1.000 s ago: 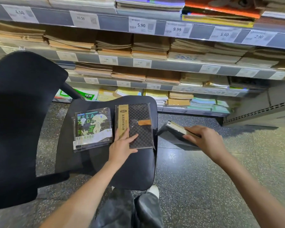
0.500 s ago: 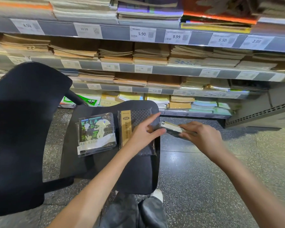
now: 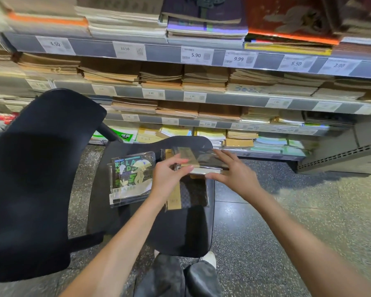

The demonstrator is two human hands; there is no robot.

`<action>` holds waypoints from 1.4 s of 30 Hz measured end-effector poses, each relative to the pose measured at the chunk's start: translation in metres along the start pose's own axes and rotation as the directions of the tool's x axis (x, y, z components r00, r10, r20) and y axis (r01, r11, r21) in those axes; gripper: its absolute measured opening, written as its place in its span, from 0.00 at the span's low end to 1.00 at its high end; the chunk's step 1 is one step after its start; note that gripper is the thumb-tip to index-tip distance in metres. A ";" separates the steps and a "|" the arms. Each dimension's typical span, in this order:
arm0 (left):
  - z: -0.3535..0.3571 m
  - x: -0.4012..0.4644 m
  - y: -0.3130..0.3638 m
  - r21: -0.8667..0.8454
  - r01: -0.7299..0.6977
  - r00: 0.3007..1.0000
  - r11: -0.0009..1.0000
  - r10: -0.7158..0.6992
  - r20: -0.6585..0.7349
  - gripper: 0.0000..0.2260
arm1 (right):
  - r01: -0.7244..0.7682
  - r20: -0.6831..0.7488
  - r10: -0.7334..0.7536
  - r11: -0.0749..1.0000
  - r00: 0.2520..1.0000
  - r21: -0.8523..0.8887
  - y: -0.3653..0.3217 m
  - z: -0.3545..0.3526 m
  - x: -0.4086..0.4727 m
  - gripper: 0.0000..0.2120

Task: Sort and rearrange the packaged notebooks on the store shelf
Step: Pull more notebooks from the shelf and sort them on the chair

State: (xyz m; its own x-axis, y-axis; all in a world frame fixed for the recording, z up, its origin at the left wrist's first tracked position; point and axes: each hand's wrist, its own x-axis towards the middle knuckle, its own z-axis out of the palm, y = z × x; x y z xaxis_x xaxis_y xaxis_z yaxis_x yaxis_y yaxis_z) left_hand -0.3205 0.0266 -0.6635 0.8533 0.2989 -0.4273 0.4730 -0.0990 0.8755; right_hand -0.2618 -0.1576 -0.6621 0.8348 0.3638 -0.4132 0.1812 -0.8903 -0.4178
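Hands [image 3: 169, 179] [image 3: 236, 176] both grasp a wrapped notebook [image 3: 201, 162], fingers pinching its left and right ends, just above the checked notebook [image 3: 193, 195] lying on the chair seat [image 3: 180, 230]

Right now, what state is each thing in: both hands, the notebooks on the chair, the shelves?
Left hand: pinching the held notebook's left end.
Right hand: gripping its right end.
Held notebook: wrapped, raised above the checkered notebook.
Checkered notebook: flat on chair seat.
Cartoon notebook: flat, beside it.
Shelves: stocked with stacks.
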 end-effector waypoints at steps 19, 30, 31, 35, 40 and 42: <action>-0.004 0.001 -0.119 0.300 0.048 0.982 0.953 -0.100 0.161 0.28 | 0.043 0.180 -0.083 0.976 0.980 0.214 0.020 0.124 0.014 0.40; -0.011 0.008 -0.103 0.576 -0.032 0.946 0.817 -0.161 0.281 0.26 | -0.045 0.284 0.009 0.992 0.959 0.122 0.011 0.096 0.024 0.32; -0.012 0.010 -0.096 0.582 -0.044 0.944 0.812 -0.157 0.291 0.25 | -0.051 0.281 0.017 0.992 0.960 0.114 0.007 0.089 0.024 0.31; -0.017 0.018 -0.059 0.644 -0.095 0.945 0.759 -0.135 0.298 0.22 | -0.069 0.224 0.038 0.989 0.974 0.133 -0.008 0.057 0.023 0.24; -0.026 0.023 -0.008 0.689 -0.179 0.945 0.702 -0.073 0.320 0.21 | -0.066 0.196 0.043 0.991 0.980 0.116 -0.027 0.011 0.017 0.26; -0.030 0.022 0.018 0.685 -0.215 0.944 0.696 -0.033 0.330 0.19 | -0.071 0.179 0.051 0.992 0.983 0.108 -0.035 -0.011 0.016 0.28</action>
State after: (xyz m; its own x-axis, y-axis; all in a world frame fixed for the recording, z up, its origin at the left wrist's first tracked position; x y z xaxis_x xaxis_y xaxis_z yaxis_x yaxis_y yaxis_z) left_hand -0.2996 0.0599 -0.6504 0.8617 -0.0275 -0.5067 0.2965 -0.7831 0.5467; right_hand -0.2494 -0.1240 -0.6455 0.7365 0.3610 -0.5720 0.0642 -0.8791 -0.4722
